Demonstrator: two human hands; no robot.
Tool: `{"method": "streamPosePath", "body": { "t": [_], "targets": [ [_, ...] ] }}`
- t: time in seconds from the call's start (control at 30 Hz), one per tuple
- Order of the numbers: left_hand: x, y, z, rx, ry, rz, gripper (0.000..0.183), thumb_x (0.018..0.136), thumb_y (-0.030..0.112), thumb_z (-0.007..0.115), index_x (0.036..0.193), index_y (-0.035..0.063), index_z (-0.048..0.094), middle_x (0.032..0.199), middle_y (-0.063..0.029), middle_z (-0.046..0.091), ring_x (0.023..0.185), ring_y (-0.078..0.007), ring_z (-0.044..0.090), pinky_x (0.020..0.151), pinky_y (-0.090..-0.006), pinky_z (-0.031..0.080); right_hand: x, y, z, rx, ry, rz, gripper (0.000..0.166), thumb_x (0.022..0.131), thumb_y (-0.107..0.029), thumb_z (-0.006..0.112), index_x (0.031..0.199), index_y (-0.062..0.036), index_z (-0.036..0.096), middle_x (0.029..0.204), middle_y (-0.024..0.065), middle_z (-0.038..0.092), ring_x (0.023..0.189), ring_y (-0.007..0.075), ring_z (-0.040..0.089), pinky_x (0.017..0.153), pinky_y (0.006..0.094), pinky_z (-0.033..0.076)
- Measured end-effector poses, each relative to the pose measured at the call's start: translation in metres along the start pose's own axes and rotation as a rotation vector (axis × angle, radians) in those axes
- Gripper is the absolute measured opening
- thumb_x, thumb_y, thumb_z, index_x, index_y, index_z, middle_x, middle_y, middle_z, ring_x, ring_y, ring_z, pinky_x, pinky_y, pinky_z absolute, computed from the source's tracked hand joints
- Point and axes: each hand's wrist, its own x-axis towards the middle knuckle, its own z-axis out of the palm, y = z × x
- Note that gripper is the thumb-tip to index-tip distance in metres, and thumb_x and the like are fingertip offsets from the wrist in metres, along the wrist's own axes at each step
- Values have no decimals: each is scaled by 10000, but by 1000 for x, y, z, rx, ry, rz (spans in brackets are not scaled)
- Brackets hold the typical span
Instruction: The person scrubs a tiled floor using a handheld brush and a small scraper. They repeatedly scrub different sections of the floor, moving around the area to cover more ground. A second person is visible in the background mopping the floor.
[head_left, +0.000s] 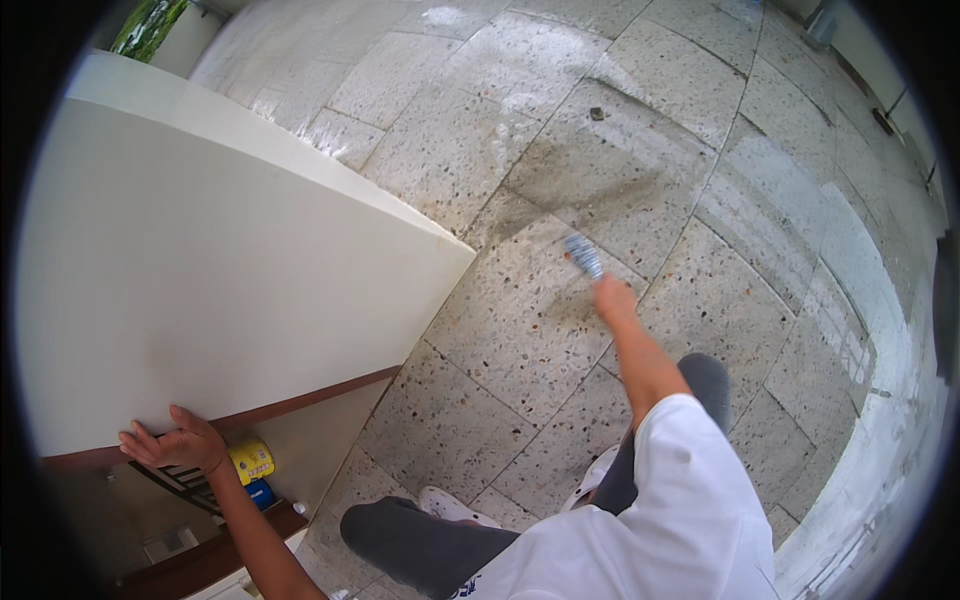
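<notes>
My right hand (616, 300) grips a small blue-and-white object (583, 253) with a brush-like shape. It is held over the speckled terrazzo-like floor tiles (495, 330), and blur hides its details. To the left, my left hand (176, 444) rests against the brown edge (300, 406) of a large white panel (225, 270). Its fingers are apart and it holds nothing. A yellow container (252, 460) that bears writing and a blue container (259, 493) stand just beyond my left wrist, partly under the panel.
A brown shelf (285, 519) with a dark metal rack (184, 480) lies below the panel at lower left. A small dark piece (597, 113) sits on the floor farther ahead. Whitish patches (862, 247) cover tiles at right. My shoes (454, 506) stand on the tiles.
</notes>
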Motion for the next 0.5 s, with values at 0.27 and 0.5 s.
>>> {"method": "streamPosePath", "body": {
  "t": [0.27, 0.5],
  "targets": [
    [9, -1, -1, 11, 77, -19, 501, 862, 323, 516, 1180, -35, 369, 1255, -183, 331, 1184, -357, 303, 970, -479, 312, -8, 52, -89, -265, -313, -425, 283, 848, -352, 455, 935, -103, 559, 838, 148, 620, 812, 337, 591, 691, 438, 455],
    [2, -9, -10, 61, -64, 96, 568, 869, 309, 501, 1222, -70, 270, 1287, -207, 264, 1214, -361, 243, 1005, -500, 250, -116, 57, 19, -231, -578, -385, 317, 831, -369, 466, 979, -112, 577, 943, 151, 612, 902, 333, 579, 760, 427, 450]
  ]
}}
